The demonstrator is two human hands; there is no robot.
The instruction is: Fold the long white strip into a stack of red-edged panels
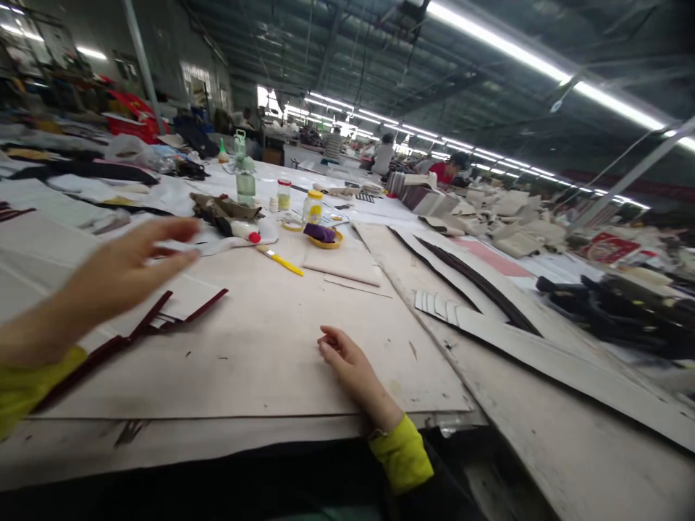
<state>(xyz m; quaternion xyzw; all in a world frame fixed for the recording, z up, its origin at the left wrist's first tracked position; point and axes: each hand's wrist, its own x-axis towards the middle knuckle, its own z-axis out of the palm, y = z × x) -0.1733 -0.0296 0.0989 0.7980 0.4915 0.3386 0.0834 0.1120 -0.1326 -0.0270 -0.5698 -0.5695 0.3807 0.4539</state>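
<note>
My left hand [127, 271] is raised over the left side of the table, slightly blurred, with thumb and fingers apart and nothing between them. Below and beside it lie white pieces with dark red edges [206, 304]. My right hand [347, 358] rests on or just above the pale board [271, 354] near its front edge, fingers loosely curled; I see nothing in it, though the palm side is partly hidden. Beyond both hands lies a yellow-handled brush [281, 260]. Behind the brush, a purple cloth [319, 232] sits on a round yellow lid [332, 244].
A yellow-capped jar [313, 208], a red-capped jar [284, 195] and a green pump bottle [245, 181] stand farther back. Long white strips with dark edges [521, 347] lie at right. Stacked pieces [510, 210] fill the right background, where several people work.
</note>
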